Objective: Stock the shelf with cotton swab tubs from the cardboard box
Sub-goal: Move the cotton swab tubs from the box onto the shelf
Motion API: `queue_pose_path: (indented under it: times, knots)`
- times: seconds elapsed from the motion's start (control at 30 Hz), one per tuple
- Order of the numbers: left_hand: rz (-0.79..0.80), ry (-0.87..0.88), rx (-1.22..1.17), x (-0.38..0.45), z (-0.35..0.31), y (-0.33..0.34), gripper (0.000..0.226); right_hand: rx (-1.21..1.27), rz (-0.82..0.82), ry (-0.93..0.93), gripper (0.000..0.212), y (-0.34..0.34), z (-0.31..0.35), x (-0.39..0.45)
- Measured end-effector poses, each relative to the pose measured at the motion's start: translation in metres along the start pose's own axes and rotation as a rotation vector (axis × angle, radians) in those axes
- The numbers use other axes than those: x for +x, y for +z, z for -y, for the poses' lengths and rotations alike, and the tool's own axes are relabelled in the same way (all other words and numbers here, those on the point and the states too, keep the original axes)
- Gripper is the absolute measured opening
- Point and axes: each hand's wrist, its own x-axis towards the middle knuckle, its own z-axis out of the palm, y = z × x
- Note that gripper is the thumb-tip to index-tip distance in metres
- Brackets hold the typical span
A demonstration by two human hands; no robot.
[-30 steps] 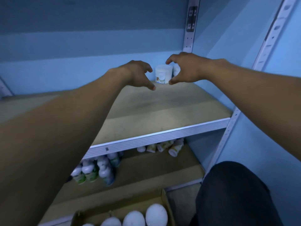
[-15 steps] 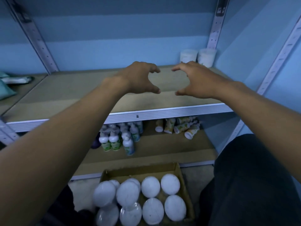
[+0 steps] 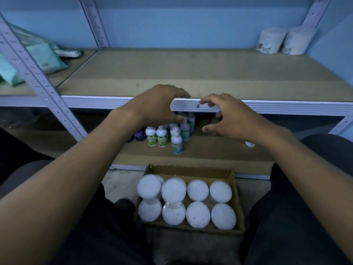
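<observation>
Across the middle of the view runs the shelf (image 3: 191,73), its wooden board bare but for two cotton swab tubs (image 3: 271,42) standing side by side in the far right corner against the blue wall. Below it, a lower shelf (image 3: 210,150) carries a cluster of small bottles (image 3: 168,134). On the floor between the person's knees sits the cardboard box (image 3: 236,197), with eight white tub lids (image 3: 197,189) showing in two rows (the two at the left look stacked higher than the rest).

A second ago both hands were at the back corner, just beside those two tubs; half a second ago they were over the shelf's front half. Now the left hand (image 3: 154,106) and right hand (image 3: 233,119) hover in front of the shelf's metal edge, each grip apart with fingers loosely curved and holding nothing. I take that to mean one pair has been placed and the hands are on their way down to the box for the next tubs. Most of the stock is yet to go up.
</observation>
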Motion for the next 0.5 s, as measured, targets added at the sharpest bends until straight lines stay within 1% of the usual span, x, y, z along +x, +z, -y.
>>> queue_pose_path:
  times: [0.1, 0.2, 0.37, 0.43, 0.5]
  knots:
    - [0.032, -0.054, -0.042, -0.018, 0.016, 0.021, 0.062, 0.022, 0.049, -0.004, 0.071, 0.031, 0.001, 0.004]
    - [0.075, -0.089, -0.112, -0.036, 0.034, 0.049, 0.057, 0.015, 0.11, 0.005, 0.071, 0.063, 0.0, 0.008]
    - [0.271, -0.263, -0.148, -0.057, 0.068, 0.092, 0.073, 0.03, 0.208, 0.01, 0.071, 0.111, -0.004, 0.018]
    - [0.34, -0.311, -0.19, -0.065, 0.079, 0.105, 0.074, 0.036, 0.276, 0.025, 0.071, 0.129, -0.006, 0.021]
    - [0.372, -0.354, -0.232, -0.073, 0.088, 0.119, 0.073, 0.038, 0.35, 0.042, 0.073, 0.146, -0.009, 0.021]
